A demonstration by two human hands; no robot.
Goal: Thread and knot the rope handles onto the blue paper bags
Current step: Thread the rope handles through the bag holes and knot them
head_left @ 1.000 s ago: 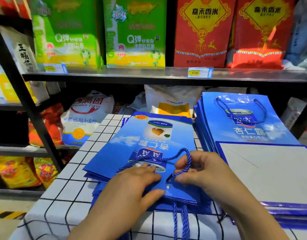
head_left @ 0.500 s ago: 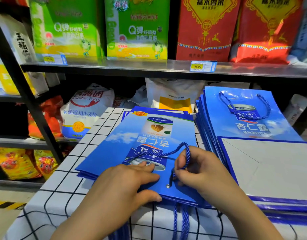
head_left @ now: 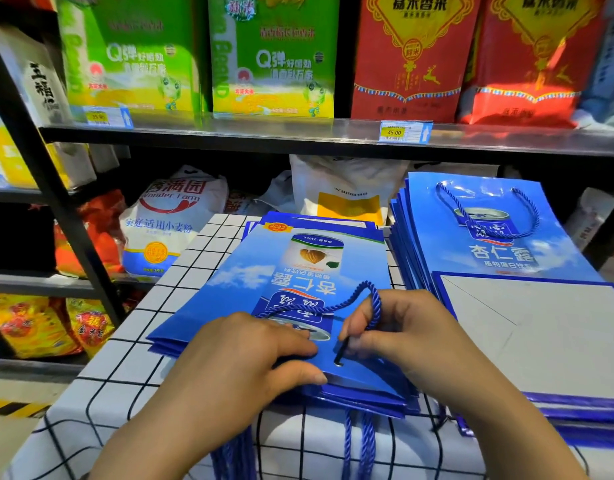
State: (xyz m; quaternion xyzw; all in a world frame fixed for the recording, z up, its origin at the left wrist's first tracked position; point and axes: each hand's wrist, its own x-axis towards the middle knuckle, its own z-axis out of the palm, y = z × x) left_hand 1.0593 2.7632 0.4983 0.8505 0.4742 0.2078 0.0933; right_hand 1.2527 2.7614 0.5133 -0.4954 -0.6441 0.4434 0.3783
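A flat blue paper bag (head_left: 298, 268) lies on top of a stack in front of me, its open end toward me. My left hand (head_left: 250, 362) grips that near edge, fingers on top and thumb at the rim. A blue rope handle (head_left: 336, 304) loops over the bag. My right hand (head_left: 402, 332) pinches the rope's dark tip, which points down into the punched hole (head_left: 338, 362). A second stack of blue bags (head_left: 485, 237) with a handle fitted lies to the right.
The bags rest on a table with a white black-grid cloth (head_left: 125, 368). More loose blue ropes (head_left: 357, 445) hang over its near edge. A white-faced flat bag (head_left: 540, 334) lies at my right. Metal shelving (head_left: 298, 133) with rice and flour bags stands behind.
My right hand has brought the rope's tip down to the hole near the bag's edge. My left hand has kept its hold on the bag.
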